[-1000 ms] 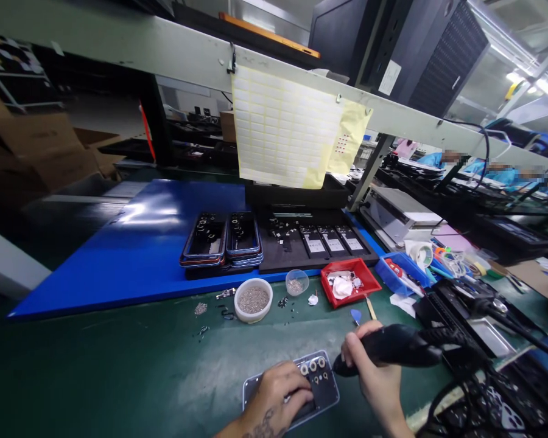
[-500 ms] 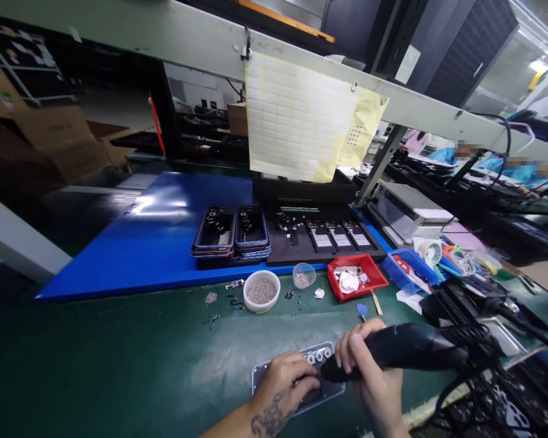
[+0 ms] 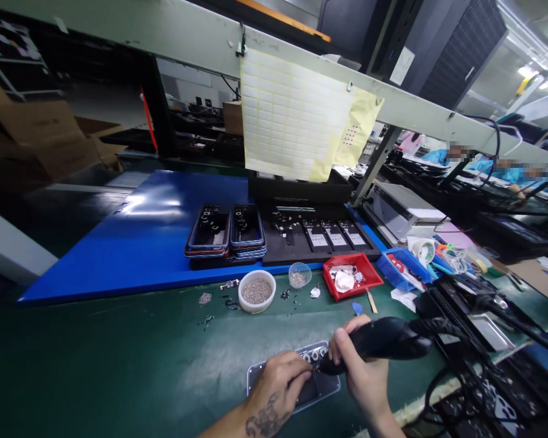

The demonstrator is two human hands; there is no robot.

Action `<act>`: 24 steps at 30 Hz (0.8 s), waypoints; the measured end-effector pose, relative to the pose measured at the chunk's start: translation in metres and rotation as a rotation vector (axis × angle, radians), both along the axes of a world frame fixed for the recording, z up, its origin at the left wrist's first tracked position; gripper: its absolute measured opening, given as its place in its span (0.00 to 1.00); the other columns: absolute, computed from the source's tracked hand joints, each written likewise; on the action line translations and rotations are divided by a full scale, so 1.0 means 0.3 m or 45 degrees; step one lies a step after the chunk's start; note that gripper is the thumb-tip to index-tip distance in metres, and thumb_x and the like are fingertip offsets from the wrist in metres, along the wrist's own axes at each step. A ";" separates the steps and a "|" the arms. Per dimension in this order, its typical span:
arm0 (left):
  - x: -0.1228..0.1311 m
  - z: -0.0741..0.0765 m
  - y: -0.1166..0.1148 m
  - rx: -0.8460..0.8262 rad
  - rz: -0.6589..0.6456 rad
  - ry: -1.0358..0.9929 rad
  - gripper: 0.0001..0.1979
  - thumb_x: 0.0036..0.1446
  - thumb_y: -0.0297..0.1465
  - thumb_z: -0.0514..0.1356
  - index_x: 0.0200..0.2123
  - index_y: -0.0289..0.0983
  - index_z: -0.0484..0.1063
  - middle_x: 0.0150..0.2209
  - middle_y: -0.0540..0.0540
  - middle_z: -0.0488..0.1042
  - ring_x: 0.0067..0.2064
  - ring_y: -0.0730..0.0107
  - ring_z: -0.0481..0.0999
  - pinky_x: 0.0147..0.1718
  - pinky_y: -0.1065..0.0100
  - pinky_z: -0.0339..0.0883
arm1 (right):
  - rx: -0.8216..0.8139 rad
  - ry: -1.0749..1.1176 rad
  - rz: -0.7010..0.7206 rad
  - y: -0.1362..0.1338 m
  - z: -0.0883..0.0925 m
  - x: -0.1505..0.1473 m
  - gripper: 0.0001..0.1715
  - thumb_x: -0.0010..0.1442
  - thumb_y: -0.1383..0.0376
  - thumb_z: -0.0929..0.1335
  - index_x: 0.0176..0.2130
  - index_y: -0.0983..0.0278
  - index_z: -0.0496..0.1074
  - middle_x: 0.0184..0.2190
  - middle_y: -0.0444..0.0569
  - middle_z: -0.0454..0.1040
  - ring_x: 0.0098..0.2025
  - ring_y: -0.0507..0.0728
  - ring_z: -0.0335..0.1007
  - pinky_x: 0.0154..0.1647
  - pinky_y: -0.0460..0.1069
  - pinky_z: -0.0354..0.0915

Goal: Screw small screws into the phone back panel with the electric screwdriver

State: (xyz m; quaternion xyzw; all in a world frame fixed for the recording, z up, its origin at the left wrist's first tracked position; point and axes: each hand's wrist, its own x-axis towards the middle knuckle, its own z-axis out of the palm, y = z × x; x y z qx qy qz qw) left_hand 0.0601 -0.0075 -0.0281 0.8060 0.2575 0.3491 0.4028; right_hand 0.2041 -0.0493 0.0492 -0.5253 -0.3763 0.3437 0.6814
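Note:
A phone housing [image 3: 317,392] with a pale rim and round camera rings lies flat on the green mat, below the middle of the view. My left hand [image 3: 281,380] rests over its left part, thumb and fingertips pinched together near the camera rings. Whatever those fingers hold is too small to make out. My right hand [image 3: 363,374] is wrapped round a black electric screwdriver [image 3: 386,339], which slants down to the left. Its tip comes down by the camera rings, close to my left fingertips; the exact contact point is hidden.
Beyond the housing stand a white bowl of screws [image 3: 257,292], a clear cup [image 3: 300,275], a red bin [image 3: 354,277] and a blue bin [image 3: 404,271]. Stacked phone housings [image 3: 210,231] sit on the blue board [image 3: 132,243]. A cable and dark equipment occupy the right side.
The rear end of the electric screwdriver has swung left, while its tip stays by the camera rings. My left hand keeps its place on the housing. The whole view has shifted slightly.

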 end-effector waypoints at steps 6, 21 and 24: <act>-0.001 0.012 0.001 -0.034 0.022 -0.027 0.13 0.59 0.23 0.54 0.39 0.39 0.78 0.34 0.45 0.79 0.35 0.69 0.78 0.35 0.74 0.69 | -0.088 -0.089 0.016 0.007 -0.039 0.003 0.14 0.60 0.58 0.69 0.34 0.59 0.60 0.17 0.34 0.64 0.20 0.49 0.62 0.24 0.46 0.62; 0.006 -0.026 0.002 -0.042 0.074 0.060 0.04 0.51 0.22 0.64 0.28 0.36 0.76 0.28 0.47 0.77 0.31 0.66 0.76 0.31 0.72 0.67 | -0.173 -0.252 -0.158 0.000 -0.055 -0.033 0.16 0.54 0.55 0.71 0.33 0.59 0.62 0.21 0.36 0.63 0.21 0.50 0.61 0.24 0.46 0.62; 0.002 -0.016 0.000 -0.033 0.025 0.061 0.06 0.54 0.21 0.61 0.31 0.37 0.77 0.30 0.46 0.78 0.33 0.66 0.77 0.34 0.71 0.68 | -0.188 -0.260 -0.181 -0.002 -0.053 -0.046 0.16 0.54 0.55 0.72 0.32 0.59 0.62 0.22 0.37 0.63 0.21 0.50 0.61 0.24 0.46 0.61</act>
